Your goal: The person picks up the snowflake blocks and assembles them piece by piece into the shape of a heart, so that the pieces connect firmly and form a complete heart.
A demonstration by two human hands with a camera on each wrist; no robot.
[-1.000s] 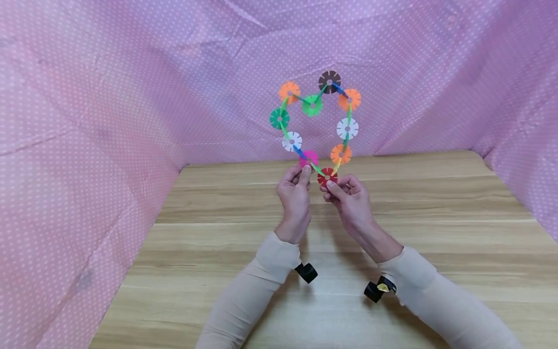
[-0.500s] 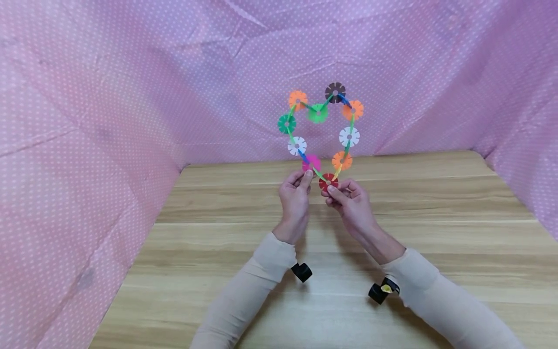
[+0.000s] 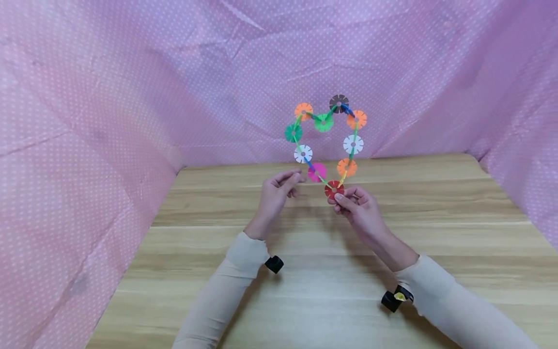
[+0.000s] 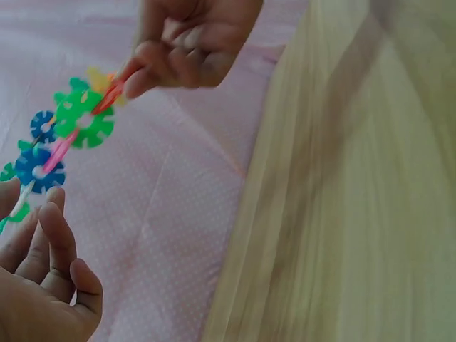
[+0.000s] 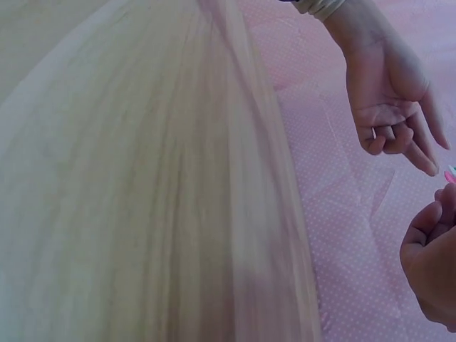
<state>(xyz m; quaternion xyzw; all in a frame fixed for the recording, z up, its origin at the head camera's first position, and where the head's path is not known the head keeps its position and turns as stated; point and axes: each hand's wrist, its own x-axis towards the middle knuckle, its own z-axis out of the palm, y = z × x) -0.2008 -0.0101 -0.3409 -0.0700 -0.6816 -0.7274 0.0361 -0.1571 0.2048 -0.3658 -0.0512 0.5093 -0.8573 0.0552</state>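
Observation:
In the head view a heart-shaped ring of linked, notched plastic discs is held up over the table. My right hand pinches its lowest piece, a red disc, between thumb and fingers. Just left of the ring, my left hand holds nothing, its fingers loosely bent and apart from the pink disc. A dark disc forms the top right of the heart. The left wrist view shows the ring edge-on, with a green disc beside the right hand's fingertips. Only a sliver of it appears in the right wrist view.
A wood-grain table spreads beneath both arms. Pink dotted cloth hangs behind the table and along its sides. Small black wrist cameras hang under the left cuff and the right cuff.
My left hand has let go of the pink disc and moved left, away from the ring. The right hand has lowered the ring and shifted it slightly right, still pinching the red disc.

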